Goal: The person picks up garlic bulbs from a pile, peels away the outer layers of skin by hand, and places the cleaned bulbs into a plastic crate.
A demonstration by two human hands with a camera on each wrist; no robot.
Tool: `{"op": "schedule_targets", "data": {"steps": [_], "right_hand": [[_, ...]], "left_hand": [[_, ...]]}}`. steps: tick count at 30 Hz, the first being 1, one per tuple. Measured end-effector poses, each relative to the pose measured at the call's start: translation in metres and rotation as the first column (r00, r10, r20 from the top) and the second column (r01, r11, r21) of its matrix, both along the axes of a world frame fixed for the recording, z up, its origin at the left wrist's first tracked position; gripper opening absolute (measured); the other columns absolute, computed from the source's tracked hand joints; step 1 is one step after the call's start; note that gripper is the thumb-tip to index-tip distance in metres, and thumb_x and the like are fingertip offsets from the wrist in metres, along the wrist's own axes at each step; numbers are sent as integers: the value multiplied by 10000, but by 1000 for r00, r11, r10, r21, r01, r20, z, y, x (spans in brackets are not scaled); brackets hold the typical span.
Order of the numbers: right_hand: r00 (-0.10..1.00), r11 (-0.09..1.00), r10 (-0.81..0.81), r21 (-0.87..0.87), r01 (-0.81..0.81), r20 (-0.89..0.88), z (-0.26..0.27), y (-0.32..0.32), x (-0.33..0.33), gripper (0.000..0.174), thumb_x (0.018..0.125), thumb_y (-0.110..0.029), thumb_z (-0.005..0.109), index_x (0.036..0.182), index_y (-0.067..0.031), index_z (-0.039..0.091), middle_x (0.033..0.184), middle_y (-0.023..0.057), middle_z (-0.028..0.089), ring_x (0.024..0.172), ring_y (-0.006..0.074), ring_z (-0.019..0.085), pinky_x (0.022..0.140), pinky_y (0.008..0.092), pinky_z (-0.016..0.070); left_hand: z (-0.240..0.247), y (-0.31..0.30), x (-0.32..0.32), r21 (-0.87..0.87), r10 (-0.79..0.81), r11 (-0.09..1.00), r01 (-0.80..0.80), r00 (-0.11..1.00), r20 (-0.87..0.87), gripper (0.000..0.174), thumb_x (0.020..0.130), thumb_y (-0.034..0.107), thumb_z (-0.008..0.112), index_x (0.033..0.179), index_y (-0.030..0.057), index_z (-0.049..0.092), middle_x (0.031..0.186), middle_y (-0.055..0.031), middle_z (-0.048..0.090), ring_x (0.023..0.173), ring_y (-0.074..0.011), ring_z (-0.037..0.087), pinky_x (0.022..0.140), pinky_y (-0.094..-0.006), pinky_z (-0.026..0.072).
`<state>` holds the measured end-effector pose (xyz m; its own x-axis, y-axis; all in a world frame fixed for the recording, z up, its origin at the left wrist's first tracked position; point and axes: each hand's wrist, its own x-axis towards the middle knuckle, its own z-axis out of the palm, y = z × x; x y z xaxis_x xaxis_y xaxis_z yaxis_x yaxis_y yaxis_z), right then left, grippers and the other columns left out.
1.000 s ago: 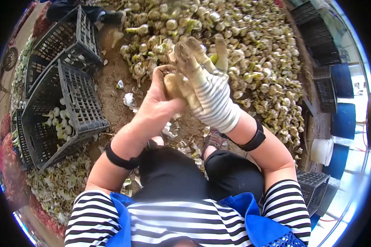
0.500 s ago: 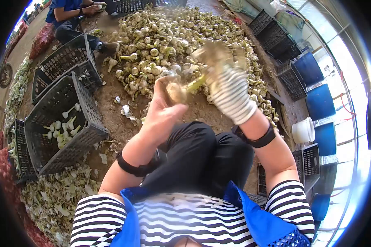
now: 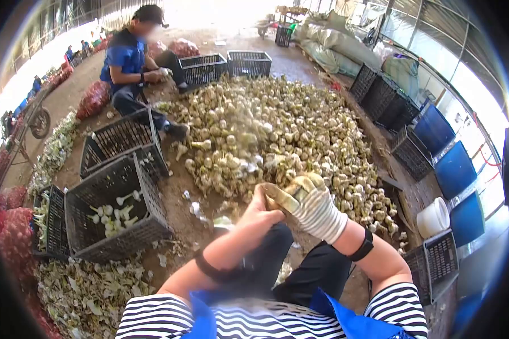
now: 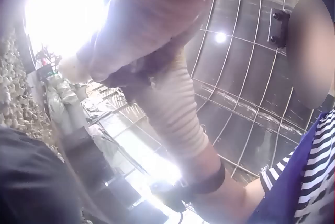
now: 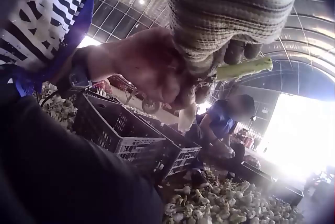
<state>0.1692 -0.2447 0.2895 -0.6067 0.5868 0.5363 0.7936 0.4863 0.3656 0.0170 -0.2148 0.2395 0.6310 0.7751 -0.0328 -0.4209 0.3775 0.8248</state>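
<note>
Right hand (image 3: 315, 204), gloved: fingers curled round a green garlic stem (image 5: 247, 69), which pokes out past them (clearest from the right wrist). Stem's other end runs in where the bare left hand (image 3: 259, 212) meets the glove. Left fingers bent; can't tell what they grip. Garlic heap (image 3: 288, 133) beyond, crate (image 3: 133, 240) with pale bulbs (image 3: 113, 219) off left.

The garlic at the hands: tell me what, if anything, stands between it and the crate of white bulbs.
Only the crate itself: its raised side faces the left hand, so the garlic would probably have to go over it. Otherwise nothing visible but pale scraps lying low.
</note>
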Motion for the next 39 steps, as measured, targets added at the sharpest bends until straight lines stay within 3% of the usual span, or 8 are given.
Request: {"op": "schedule_targets", "data": {"steps": [15, 21, 24, 29, 31, 33, 37, 39], "right_hand": [[986, 932, -79, -362, 19, -149, -109, 49, 154, 577, 753, -191, 541, 1318, -141, 434, 730, 12, 558, 768, 202, 544, 820, 387, 385], [974, 971, -82, -238, 30, -210, -87, 71, 170, 587, 714, -160, 554, 1292, -115, 465, 719, -2, 487, 746, 192, 516, 852, 402, 399], [995, 997, -74, -21, 73, -70, -64, 75, 163, 595, 669, -224, 612, 1248, -132, 505, 820, 16, 471, 842, 220, 485, 870, 424, 391], [963, 985, -130, 81, 152, -235, -14, 58, 119, 620, 678, -192, 635, 1274, -117, 479, 1051, 114, 508, 942, 280, 478, 872, 419, 398], [674, 984, -141, -178, 14, -725, -16, 47, 98, 672, 750, -243, 653, 1344, -91, 378, 1168, 106, 512, 1081, 269, 467, 936, 390, 380], [-192, 815, -255, -104, -571, -948, -7, 38, 73, 671, 804, -288, 652, 1348, -46, 342, 1225, 92, 493, 1120, 235, 459, 909, 361, 400], [-188, 637, -397, -122, -761, -898, 5, 37, 26, 415, 824, -209, 670, 1175, -28, 543, 1025, 20, 599, 908, 74, 537, 787, 234, 437], [-164, 714, -329, -132, -687, -930, 19, 41, 0, 201, 854, -148, 625, 1008, -19, 641, 819, -9, 640, 746, 64, 565, 672, 224, 468]], "left_hand": [[-50, 55, 150, -279, -111, 960, -18, 891, -440, 566, 730, 7, 585, 1224, 52, 312, 1031, -94, 469, 937, -179, 485, 812, -296, 417], [-60, 77, 167, -472, -43, 880, -42, 985, -168, 437, 816, 135, 548, 1211, 88, 366, 1047, -89, 474, 863, -216, 525, 808, -359, 450], [-35, 76, 152, -506, -166, 855, 112, 984, -63, 505, 903, 502, 389, 1213, 106, 427, 1098, -74, 547, 1002, -259, 535, 825, -445, 439], [-15, 54, 120, -478, -27, 875, 82, 992, 121, 496, 921, 453, 396, 1247, 80, 419, 1142, -91, 545, 1020, -238, 545, 824, -382, 460], [-20, 48, 100, -128, 73, 991, -45, 971, 227, 435, 893, 278, 532, 1251, 66, 405, 1169, -98, 531, 1018, -221, 551, 854, -385, 461], [7, 38, 81, -78, 213, 976, -202, 960, 183, 530, 803, 92, 657, 1248, 74, 368, 1070, -85, 555, 932, -154, 574, 763, -269, 491], [37, 24, 52, 304, 334, 871, -387, 918, 214, 616, 704, -34, 718, 1200, 35, 359, 1094, -76, 503, 980, -151, 544, 868, -276, 462], [34, 26, 36, 337, 389, 817, -468, 879, 277, 629, 674, -14, 744, 1178, 22, 370, 1109, -78, 492, 959, -144, 540, 849, -280, 467]]}}
